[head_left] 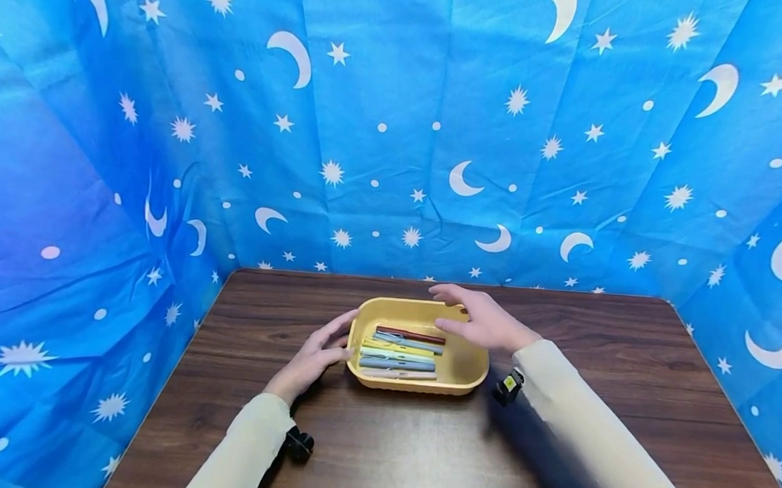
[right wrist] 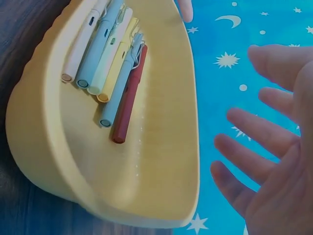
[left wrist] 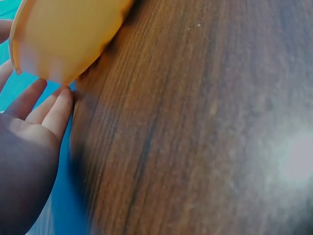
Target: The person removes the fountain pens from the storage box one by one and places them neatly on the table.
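Note:
A yellow oblong plastic basket [head_left: 467,364] stands on the table. Several capped pens with wire clips lie side by side in its left part, among them a dark red pen [right wrist: 130,103], a yellow pen [right wrist: 116,66] and a pale pinkish pen [right wrist: 80,51]. At the basket's left end, my left hand [head_left: 310,360] touches the outer wall with extended fingertips [left wrist: 59,105]. My right hand [head_left: 483,320] hovers over the back right of the basket, fingers spread and holding nothing; in the right wrist view it appears beside the basket's long rim.
The dark wood-grain table [head_left: 412,454] extends around the basket on all sides. Blue cloth [head_left: 380,198] with white moons and stars hangs behind the table and at both sides. Each wrist carries a small black camera, such as the right wrist camera [head_left: 508,388].

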A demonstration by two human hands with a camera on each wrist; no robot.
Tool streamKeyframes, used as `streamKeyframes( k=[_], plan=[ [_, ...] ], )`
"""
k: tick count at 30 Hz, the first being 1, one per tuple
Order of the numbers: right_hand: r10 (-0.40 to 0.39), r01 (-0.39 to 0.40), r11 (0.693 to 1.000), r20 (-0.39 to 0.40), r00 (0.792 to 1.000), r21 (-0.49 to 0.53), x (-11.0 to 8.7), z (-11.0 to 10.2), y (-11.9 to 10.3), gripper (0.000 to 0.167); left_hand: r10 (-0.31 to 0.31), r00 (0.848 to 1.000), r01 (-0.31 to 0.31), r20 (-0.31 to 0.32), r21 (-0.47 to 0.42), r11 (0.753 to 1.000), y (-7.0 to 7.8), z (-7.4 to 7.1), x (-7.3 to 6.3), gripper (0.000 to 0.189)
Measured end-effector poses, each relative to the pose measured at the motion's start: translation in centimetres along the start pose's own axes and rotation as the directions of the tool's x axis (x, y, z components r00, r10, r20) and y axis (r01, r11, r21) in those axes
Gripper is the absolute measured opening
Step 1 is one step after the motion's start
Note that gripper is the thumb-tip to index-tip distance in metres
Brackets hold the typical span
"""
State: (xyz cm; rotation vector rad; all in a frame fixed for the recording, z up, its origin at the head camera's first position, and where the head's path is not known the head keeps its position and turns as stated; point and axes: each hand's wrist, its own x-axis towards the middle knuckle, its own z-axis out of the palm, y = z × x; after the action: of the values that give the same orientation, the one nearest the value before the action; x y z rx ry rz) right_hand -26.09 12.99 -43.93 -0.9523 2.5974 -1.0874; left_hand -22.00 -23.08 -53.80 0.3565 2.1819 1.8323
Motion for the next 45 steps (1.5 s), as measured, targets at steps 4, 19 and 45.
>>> streamKeyframes(
  k=[4, 19, 45],
  plan=[
    [0.016, -0.017, 1.000, 0.064, 0.998, 0.014, 1.0, 0.3, 0.2, 0.057, -0.008, 1.000, 0.008, -0.001, -0.009, 1.000, -0.2, 0.0, 0.0, 0.074],
    [-0.020, 0.039, 0.996, 0.241, 0.970, -0.075, 3.7, 1.2, -0.2, 0.053, 0.030, 1.000, -0.030, -0.007, -0.024, 0.999, -0.5, 0.2, 0.3, 0.075],
    [-0.004, 0.092, 0.954, 0.291, 0.957, -0.287, 4.5, 3.5, 0.7, 0.043, 0.046, 0.999, -0.045, -0.024, 0.019, 0.999, -0.6, 0.3, 0.2, 0.076]
  ],
)
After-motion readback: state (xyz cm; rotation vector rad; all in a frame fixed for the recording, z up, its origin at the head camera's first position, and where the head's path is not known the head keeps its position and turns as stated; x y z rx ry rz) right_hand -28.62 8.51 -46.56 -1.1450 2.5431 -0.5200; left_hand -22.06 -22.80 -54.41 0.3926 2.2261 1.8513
